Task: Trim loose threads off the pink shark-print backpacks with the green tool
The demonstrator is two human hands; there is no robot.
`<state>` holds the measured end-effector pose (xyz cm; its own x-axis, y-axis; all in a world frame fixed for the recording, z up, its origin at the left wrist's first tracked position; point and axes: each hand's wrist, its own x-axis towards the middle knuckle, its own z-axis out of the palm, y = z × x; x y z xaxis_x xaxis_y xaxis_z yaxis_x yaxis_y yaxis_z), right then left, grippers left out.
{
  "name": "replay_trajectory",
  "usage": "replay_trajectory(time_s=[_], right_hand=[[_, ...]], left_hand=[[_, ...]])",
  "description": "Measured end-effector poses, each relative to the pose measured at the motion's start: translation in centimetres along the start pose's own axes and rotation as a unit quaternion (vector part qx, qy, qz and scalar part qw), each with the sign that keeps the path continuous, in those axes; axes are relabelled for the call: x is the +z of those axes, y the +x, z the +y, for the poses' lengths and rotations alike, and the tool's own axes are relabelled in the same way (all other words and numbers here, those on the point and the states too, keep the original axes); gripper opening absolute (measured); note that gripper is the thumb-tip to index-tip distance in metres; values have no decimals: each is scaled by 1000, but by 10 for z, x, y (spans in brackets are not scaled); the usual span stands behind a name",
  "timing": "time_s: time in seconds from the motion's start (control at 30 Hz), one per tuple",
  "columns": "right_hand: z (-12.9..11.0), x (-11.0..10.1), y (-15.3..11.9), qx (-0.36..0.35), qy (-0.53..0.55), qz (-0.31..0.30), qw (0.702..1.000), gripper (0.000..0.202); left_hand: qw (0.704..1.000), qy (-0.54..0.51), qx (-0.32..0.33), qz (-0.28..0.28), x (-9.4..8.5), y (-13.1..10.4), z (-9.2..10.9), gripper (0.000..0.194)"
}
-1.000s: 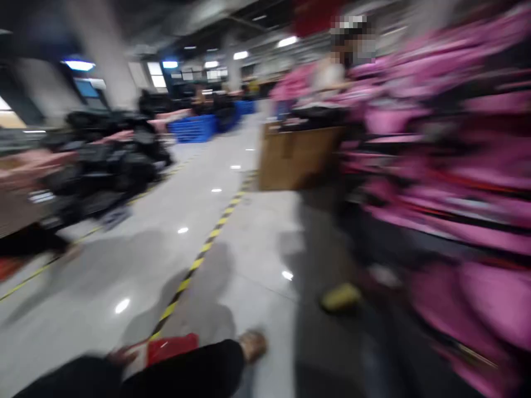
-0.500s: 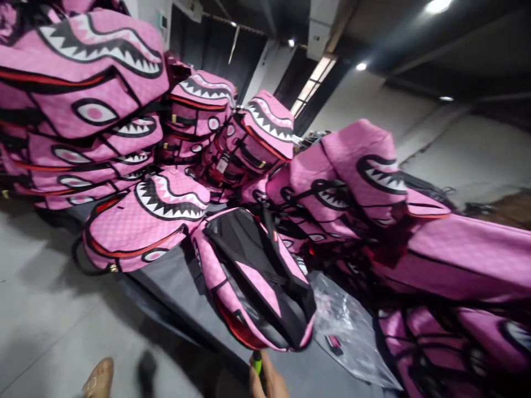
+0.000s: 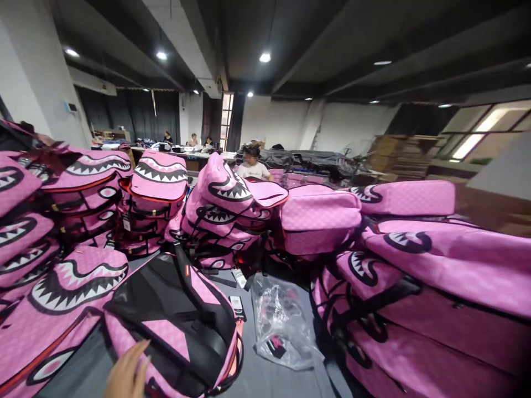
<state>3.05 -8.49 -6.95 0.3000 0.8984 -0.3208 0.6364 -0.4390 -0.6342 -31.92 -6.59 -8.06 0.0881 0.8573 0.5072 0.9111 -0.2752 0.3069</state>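
A backpack lies with its black back panel and straps facing up on the grey table. My left hand is at its near left edge, fingers stretched out and slightly apart, holding nothing visible. My right hand is out of view. To the left lies a pink backpack with a shark-mouth print. Right of the black panel are a white tag and a clear plastic bag with a small pink and black item in it.
Stacks of pink backpacks rise on the right. More stacks line the far side and left edge. Beyond them a person in a white shirt faces this way, and several people sit at distant tables. Cartons stand at the back right.
The view has levelled and swung right. A hand holding a green object at the bottom has left view, and my left hand now shows at the backpack's edge.
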Motion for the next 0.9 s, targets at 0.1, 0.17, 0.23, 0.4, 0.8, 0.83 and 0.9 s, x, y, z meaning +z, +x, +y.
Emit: replay_trajectory(time_s=[0.1,0.17,0.23,0.4,0.8,0.83,0.9], right_hand=[[-7,0,-15,-37,8,-12,999,28],[-33,6,-21,-126,7,-17,992,45],[-75,17,-19,-214,-33,-22,976,63],[-166,45,9,-116,-189,-36,974,58],[-125,-41,58,153,-240,83,955,24],[-123,-39,60,149,-237,74,957,24],[-117,-33,65,147,-231,58,960,30]], left_hand=[[997,-11,28,-68,19,59,36,40],[983,20,43,-180,36,96,56,46],[967,38,38,-250,52,113,67,54],[933,13,79,-352,88,65,60,60],[851,-65,520,-15,135,19,24,38],[846,-68,529,4,137,21,22,39],[840,-78,537,10,140,22,16,38]])
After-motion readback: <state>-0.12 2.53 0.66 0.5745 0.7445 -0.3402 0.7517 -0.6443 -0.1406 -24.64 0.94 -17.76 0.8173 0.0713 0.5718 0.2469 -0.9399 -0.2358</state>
